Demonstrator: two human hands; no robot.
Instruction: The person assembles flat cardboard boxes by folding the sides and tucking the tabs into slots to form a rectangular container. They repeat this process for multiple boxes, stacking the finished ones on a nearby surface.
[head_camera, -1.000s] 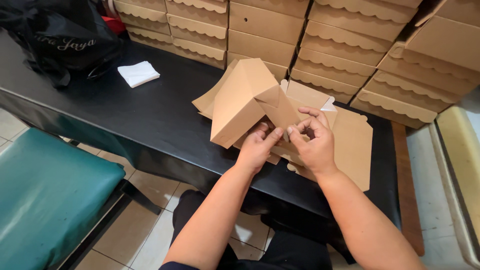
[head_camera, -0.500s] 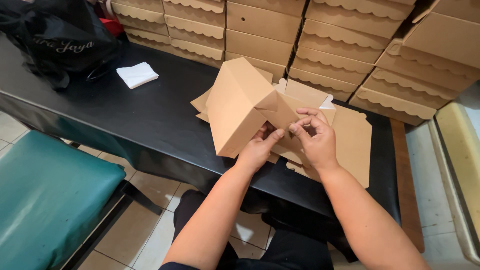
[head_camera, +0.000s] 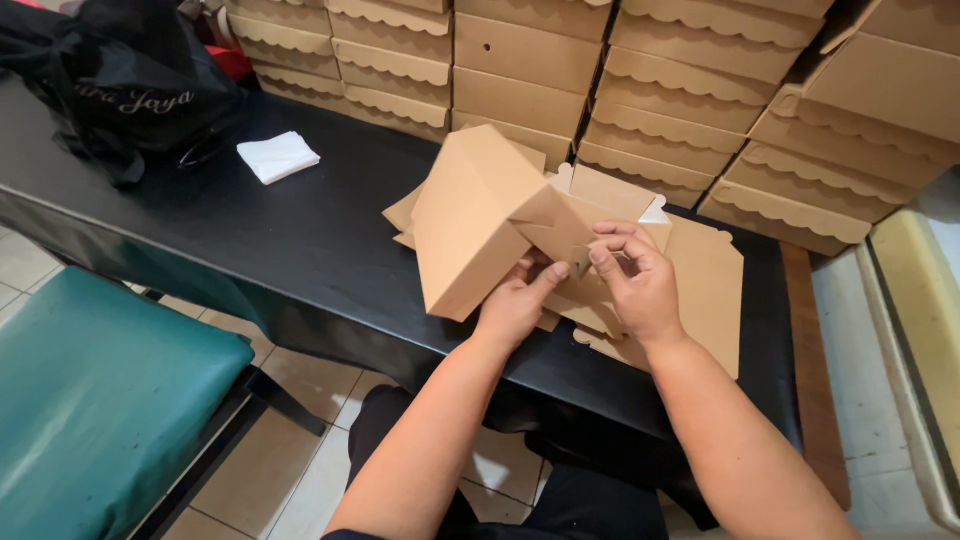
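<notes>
1. We see a half-folded brown cardboard box (head_camera: 470, 225) held tilted above the near-right part of a black table (head_camera: 250, 240), its broad panel facing left and its open side turned to the right.
2. The left hand (head_camera: 515, 305) grips the box from beneath at its near edge, thumb pressed up against the card.
3. The right hand (head_camera: 635, 285) sits just right of the left hand, close together with it; its fingers curl over and pinch a small flap at the box's near-right corner. Both hands are clamped on the same box.
4. Under the hands lies a pile of flat cardboard blanks (head_camera: 700, 290) with scalloped edges, spread on the table to the right of the box and partly hidden by it.
5. Along the far side of the table we see stacks of finished boxes (head_camera: 690, 80) of the same brown card, their lids edged in scallops, rising past the top of the view.
6. At the far left of the table a black bag (head_camera: 120, 90) rests, and just right of it lies a folded white cloth or tissue (head_camera: 278, 157), well apart from the hands.
7. Near left, beside the table, stands a teal padded seat (head_camera: 90, 400) over a tiled floor (head_camera: 290, 470).
</notes>
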